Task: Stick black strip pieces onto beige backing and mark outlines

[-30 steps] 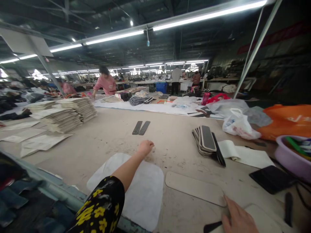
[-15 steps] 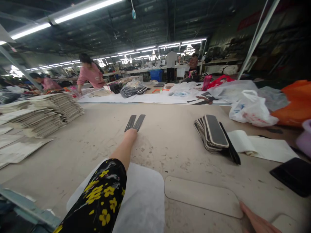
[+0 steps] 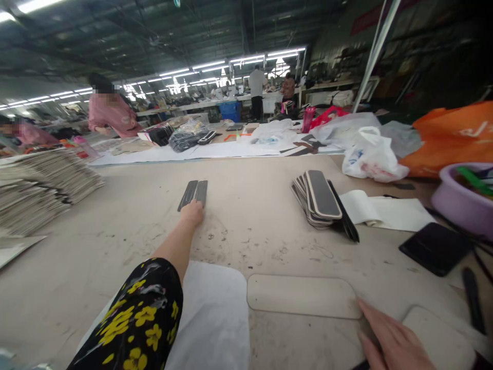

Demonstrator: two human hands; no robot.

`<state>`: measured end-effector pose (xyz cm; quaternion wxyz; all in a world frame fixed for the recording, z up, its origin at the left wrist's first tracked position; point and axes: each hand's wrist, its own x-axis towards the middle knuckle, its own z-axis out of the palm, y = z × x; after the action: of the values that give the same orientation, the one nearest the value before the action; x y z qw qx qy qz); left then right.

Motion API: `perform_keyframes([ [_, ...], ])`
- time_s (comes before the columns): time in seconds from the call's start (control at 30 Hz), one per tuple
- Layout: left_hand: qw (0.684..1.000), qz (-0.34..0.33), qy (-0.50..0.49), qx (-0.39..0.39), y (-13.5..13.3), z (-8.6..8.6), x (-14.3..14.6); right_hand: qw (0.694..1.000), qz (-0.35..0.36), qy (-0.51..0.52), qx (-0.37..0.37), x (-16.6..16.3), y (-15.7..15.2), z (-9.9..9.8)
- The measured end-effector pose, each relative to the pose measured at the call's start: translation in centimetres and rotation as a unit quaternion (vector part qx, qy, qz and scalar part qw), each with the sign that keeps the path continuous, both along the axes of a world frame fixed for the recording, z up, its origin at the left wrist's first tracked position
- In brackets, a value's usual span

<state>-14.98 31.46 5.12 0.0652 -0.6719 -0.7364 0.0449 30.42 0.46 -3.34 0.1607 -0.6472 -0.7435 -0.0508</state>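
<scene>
My left hand [image 3: 192, 211], arm stretched far out over the table, is closed on the near end of a dark grey strip [image 3: 201, 191]. A second dark grey strip [image 3: 187, 195] lies close along its left side. My right hand [image 3: 396, 334] is low on the right, fingers extended and thumb apart, its fingertips at the right end of a long beige panel [image 3: 302, 296] with rounded corners. Partly behind that hand lies another beige piece [image 3: 442, 336]. A white sheet [image 3: 215, 313] is under my left forearm.
A fanned stack of dark, pale-edged panels [image 3: 321, 195] stands right of centre. Piled pale sheets [image 3: 50, 180] are at the left. On the right are a black flat object [image 3: 435, 249], a lilac basin [image 3: 458, 200] and plastic bags [image 3: 373, 154]. Co-workers stand beyond the table.
The right strip under my left hand has turned and now lies nearly alongside the other. My right hand has come further into view. The whole view has shifted to the right.
</scene>
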Motion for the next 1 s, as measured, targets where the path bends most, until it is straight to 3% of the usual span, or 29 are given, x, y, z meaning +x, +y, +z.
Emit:
perform_keyframes([
  [0.17, 0.995, -0.07, -0.013, 0.076, -3.6, 2.5, 2.3, 0.998, -0.022, 0.049, -0.018, -1.6, 0.2, 2.4],
  [0.27, 0.971, -0.177, -0.102, 0.127, -8.0, 5.3, 4.5, 0.989, -0.071, 0.128, -0.001, -2.2, 0.3, 3.9],
  [0.33, 0.939, -0.274, -0.187, 0.096, -11.8, 7.3, 5.8, 0.974, -0.095, 0.203, 0.032, -2.8, 0.4, 5.2],
  [0.43, 0.871, -0.391, -0.296, -0.017, -17.9, 10.1, 7.3, 0.926, -0.097, 0.364, 0.024, -3.9, 0.4, 6.8],
  [0.53, 0.811, -0.453, -0.352, -0.116, -22.7, 11.8, 8.6, 0.83, -0.093, 0.548, -0.042, -5.2, 0.2, 7.8],
  [0.63, 0.781, -0.461, -0.381, -0.181, -25.9, 12.4, 9.8, 0.716, -0.071, 0.682, -0.13, -6.2, -0.2, 8.3],
  [0.7, 0.773, -0.45, -0.396, -0.207, -27.2, 12.6, 10.4, 0.672, -0.051, 0.717, -0.177, -6.2, -0.7, 8.3],
  [0.77, 0.772, -0.433, -0.409, -0.221, -28.2, 12.8, 10.8, 0.671, -0.035, 0.713, -0.202, -5.9, -1.2, 8.2],
  [0.9, 0.775, -0.406, -0.425, -0.231, -29.7, 13.3, 11.3, 0.697, -0.055, 0.671, -0.245, -4.8, -2.0, 7.7],
  [1.0, 0.78, -0.386, -0.432, -0.235, -30.4, 13.7, 11.4, 0.656, -0.038, 0.691, -0.302, -4.5, -2.5, 7.6],
])
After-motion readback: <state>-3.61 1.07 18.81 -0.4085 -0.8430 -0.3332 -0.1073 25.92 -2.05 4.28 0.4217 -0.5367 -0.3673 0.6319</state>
